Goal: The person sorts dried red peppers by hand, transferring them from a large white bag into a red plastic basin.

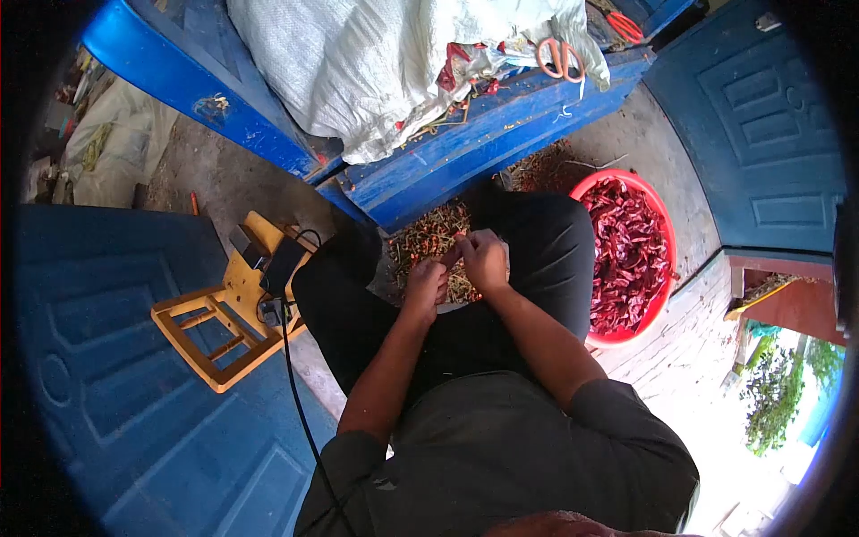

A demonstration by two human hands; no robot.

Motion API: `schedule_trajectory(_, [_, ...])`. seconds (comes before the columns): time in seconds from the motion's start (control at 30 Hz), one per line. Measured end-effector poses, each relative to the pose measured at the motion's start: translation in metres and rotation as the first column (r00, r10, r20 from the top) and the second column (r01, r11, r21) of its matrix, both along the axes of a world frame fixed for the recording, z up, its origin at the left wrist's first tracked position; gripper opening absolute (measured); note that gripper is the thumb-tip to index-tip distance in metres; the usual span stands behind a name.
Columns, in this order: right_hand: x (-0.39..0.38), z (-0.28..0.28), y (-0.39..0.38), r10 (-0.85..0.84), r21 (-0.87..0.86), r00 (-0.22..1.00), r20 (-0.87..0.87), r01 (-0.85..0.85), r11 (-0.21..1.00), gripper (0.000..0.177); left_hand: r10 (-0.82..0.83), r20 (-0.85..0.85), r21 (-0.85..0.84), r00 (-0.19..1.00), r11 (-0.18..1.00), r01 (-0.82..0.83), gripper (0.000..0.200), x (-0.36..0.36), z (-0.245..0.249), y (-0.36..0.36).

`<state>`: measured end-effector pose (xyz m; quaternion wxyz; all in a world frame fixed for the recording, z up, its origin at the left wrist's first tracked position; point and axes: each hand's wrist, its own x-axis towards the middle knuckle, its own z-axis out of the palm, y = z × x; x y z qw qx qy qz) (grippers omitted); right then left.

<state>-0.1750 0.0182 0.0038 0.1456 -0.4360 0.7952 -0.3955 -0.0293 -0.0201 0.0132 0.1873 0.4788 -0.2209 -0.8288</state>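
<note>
My left hand (426,285) and my right hand (484,259) meet above my lap, fingers closed and fingertips nearly touching. Whatever is between the fingers is too small to make out. Beneath and behind them lies a pile of red and brown stem scraps (429,234) between my legs. To the right of my knee stands a red basin (669,234) filled with dried red chillies (624,255).
A blue bench (483,148) in front bears a white woven sack (349,67), orange-handled scissors (561,61) and red-handled scissors (625,27). A wooden chair (234,313) with black devices lies left. A black cable (295,385) runs past my left arm. Blue doors flank both sides.
</note>
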Motion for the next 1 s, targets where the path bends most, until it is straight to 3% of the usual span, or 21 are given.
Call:
schedule_trajectory(0.1, [0.002,-0.012,-0.002,-0.104,0.000,0.995,-0.006,0.104,0.995,0.033,0.006,0.000,0.004,1.000,1.000,-0.006,0.012,-0.003,-0.001,0.001])
schedule_trajectory(0.17, [-0.004,-0.029,-0.001,-0.183,0.137,0.939,0.291,0.148,0.979,0.030,0.006,-0.015,-0.003,1.000,1.000,-0.006,0.012,-0.006,-0.008,0.002])
schedule_trajectory(0.2, [-0.004,-0.031,-0.001,-0.187,0.137,0.939,0.288,0.153,0.979,0.030,0.002,-0.018,-0.002,1.000,1.000,-0.002,0.012,-0.008,-0.004,0.002])
schedule_trajectory(0.27, [-0.005,-0.036,0.002,-0.159,0.039,0.987,-0.008,0.159,0.987,0.030,0.014,0.034,-0.005,0.999,1.000,-0.014,0.004,-0.011,0.004,0.004])
schedule_trajectory(0.37, [-0.018,-0.044,0.002,-0.178,0.076,0.983,0.048,0.174,0.982,0.031,0.000,0.010,-0.017,1.000,1.000,0.000,0.006,-0.004,0.008,0.003])
schedule_trajectory(0.4, [-0.027,-0.057,0.001,-0.221,-0.024,0.973,0.066,0.223,0.975,0.032,-0.002,0.027,-0.003,1.000,1.000,0.002,0.006,0.002,0.011,0.002])
schedule_trajectory(0.43, [-0.029,-0.038,-0.003,-0.218,0.027,0.950,0.222,0.218,0.976,0.031,0.042,0.000,-0.036,0.999,0.998,-0.042,0.007,0.008,0.015,-0.002])
schedule_trajectory(0.47, [-0.032,-0.025,-0.004,-0.119,0.177,0.980,0.157,0.090,0.980,0.026,0.085,-0.023,-0.062,0.996,0.994,-0.087,0.008,0.015,0.018,-0.003])
schedule_trajectory(0.53, [-0.027,-0.022,0.000,-0.061,0.330,0.953,0.296,-0.042,0.943,0.023,0.078,-0.032,-0.019,0.996,0.997,-0.078,0.008,0.028,0.018,-0.005])
schedule_trajectory(0.57, [-0.023,-0.026,0.007,-0.063,0.341,0.950,0.305,-0.047,0.939,0.023,0.074,-0.067,-0.001,0.995,0.997,-0.075,0.009,0.031,0.017,-0.007])
schedule_trajectory(0.63, [-0.016,-0.032,0.022,0.238,0.232,0.970,0.054,-0.243,0.942,0.026,0.077,-0.075,-0.005,0.994,0.997,-0.078,0.009,0.027,0.021,-0.006])
schedule_trajectory(0.67, [-0.016,-0.034,0.026,0.239,0.236,0.969,0.056,-0.245,0.940,0.026,0.080,-0.095,-0.024,0.992,0.996,-0.082,0.010,0.025,0.021,-0.005])
schedule_trajectory(0.73, [-0.012,0.001,0.026,0.554,0.566,0.828,-0.082,-0.419,0.710,0.024,0.084,-0.091,-0.017,0.992,0.996,-0.086,0.011,0.026,0.019,-0.005])
schedule_trajectory(0.77, [-0.010,0.023,0.020,0.555,0.565,0.827,-0.089,-0.417,0.712,0.024,0.088,-0.094,-0.020,0.992,0.996,-0.091,0.011,0.024,0.018,-0.007])
schedule_trajectory(0.83, [-0.005,0.060,0.007,0.326,0.736,0.944,0.059,-0.262,0.624,0.033,0.123,-0.101,-0.021,0.987,0.992,-0.126,0.005,0.023,0.010,-0.005])
schedule_trajectory(0.87, [-0.006,0.046,0.010,0.325,0.732,0.945,0.046,-0.253,0.632,0.033,0.156,-0.102,-0.015,0.983,0.987,-0.158,0.004,0.023,0.006,-0.003])
schedule_trajectory(0.9, [-0.006,0.020,0.015,0.234,0.433,0.941,0.244,-0.321,0.842,0.042,0.153,-0.116,-0.024,0.981,0.987,-0.157,0.004,0.023,0.006,-0.002])
schedule_trajectory(0.93, [-0.005,0.031,0.011,0.217,0.078,0.870,0.442,-0.279,0.957,0.051,0.127,-0.081,-0.026,0.989,0.991,-0.129,0.005,0.023,0.007,-0.001])
schedule_trajectory(0.97, [-0.002,0.043,0.013,0.172,0.021,0.696,0.697,-0.260,0.966,0.066,0.101,-0.045,-0.027,0.994,0.994,-0.102,0.005,0.022,0.008,-0.001])
schedule_trajectory(1.0, [0.007,0.063,0.009,0.158,-0.002,0.676,0.720,-0.225,0.974,0.054,0.100,-0.060,-0.037,0.993,0.994,-0.102,0.005,0.021,0.010,0.000])
